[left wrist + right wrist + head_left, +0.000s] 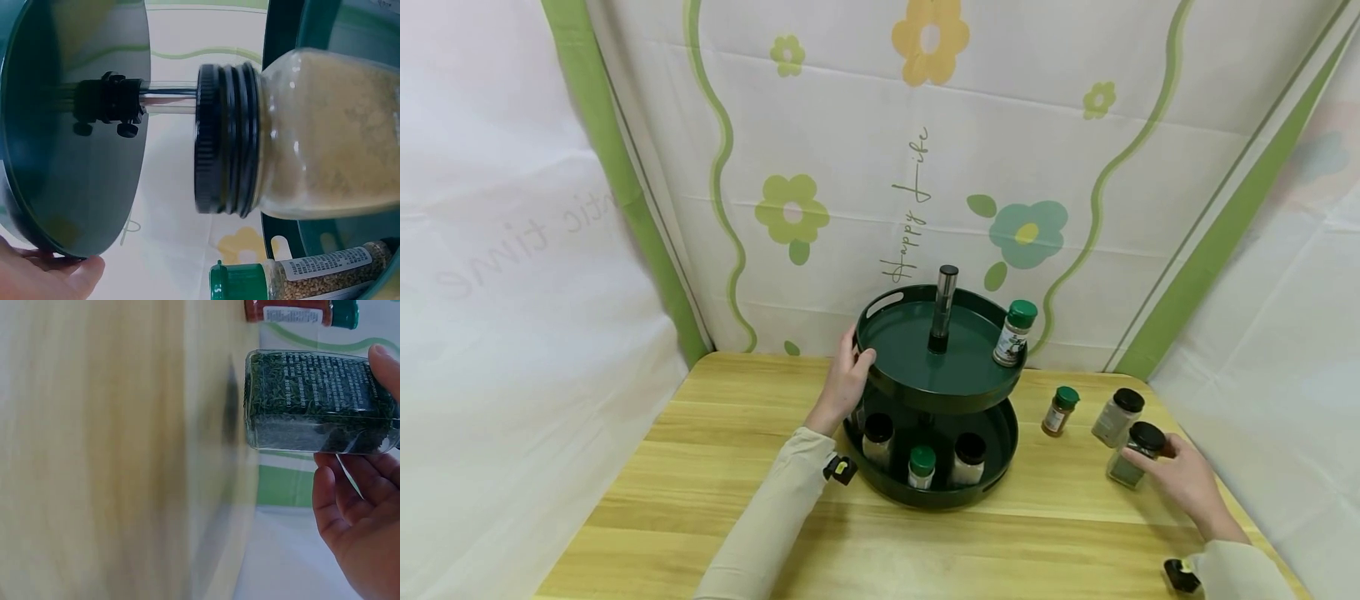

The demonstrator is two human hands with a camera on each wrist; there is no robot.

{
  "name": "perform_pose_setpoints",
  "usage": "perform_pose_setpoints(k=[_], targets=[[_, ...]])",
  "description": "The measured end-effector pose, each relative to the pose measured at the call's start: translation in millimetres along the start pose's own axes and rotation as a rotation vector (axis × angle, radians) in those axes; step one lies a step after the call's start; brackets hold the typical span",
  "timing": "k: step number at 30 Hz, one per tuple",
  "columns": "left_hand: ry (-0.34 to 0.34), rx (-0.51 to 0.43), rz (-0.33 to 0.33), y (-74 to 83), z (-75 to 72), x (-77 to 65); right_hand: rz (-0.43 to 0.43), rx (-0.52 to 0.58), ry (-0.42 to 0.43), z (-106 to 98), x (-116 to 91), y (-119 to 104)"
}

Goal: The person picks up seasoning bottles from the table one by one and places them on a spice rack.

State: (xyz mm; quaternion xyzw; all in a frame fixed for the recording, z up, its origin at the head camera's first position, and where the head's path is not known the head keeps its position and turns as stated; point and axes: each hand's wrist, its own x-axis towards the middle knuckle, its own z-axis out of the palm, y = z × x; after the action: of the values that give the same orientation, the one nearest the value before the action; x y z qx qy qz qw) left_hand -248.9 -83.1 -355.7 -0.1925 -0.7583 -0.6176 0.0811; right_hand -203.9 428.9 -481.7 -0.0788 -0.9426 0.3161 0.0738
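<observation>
Right hand (1191, 479) is grasping a black-lidded jar of dried green herbs (312, 394) up near the lid, thumb on one side and fingers on the other. Left hand (842, 385) is hooked on the rim of the upper dark green tray (895, 358) of a two-tier stand. That jar is at the right side of the counter (662, 467), just beside another black-lidded jar (1112, 421); can't tell if its base is touching the wood or slightly up.

My guess on handling: dried leaf weighs next to nothing, so most of the heft is the jar. Walls look stiff and smooth, glass or hard plastic, can't tell which, so I'd treat it as slippery and breakable. Flat sides just below the lid seem the best grip; wouldn't trust the lid alone. Tray looks rigid, and its rim is a decent hold.
</observation>
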Motion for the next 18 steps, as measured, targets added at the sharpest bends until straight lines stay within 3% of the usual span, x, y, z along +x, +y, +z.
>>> perform_pose_setpoints(k=[18], targets=[[0.019,0.039,-0.038,4.8,3.0,-5.2,-0.096,0.001,0.016,-10.2,-4.8,-46.0]])
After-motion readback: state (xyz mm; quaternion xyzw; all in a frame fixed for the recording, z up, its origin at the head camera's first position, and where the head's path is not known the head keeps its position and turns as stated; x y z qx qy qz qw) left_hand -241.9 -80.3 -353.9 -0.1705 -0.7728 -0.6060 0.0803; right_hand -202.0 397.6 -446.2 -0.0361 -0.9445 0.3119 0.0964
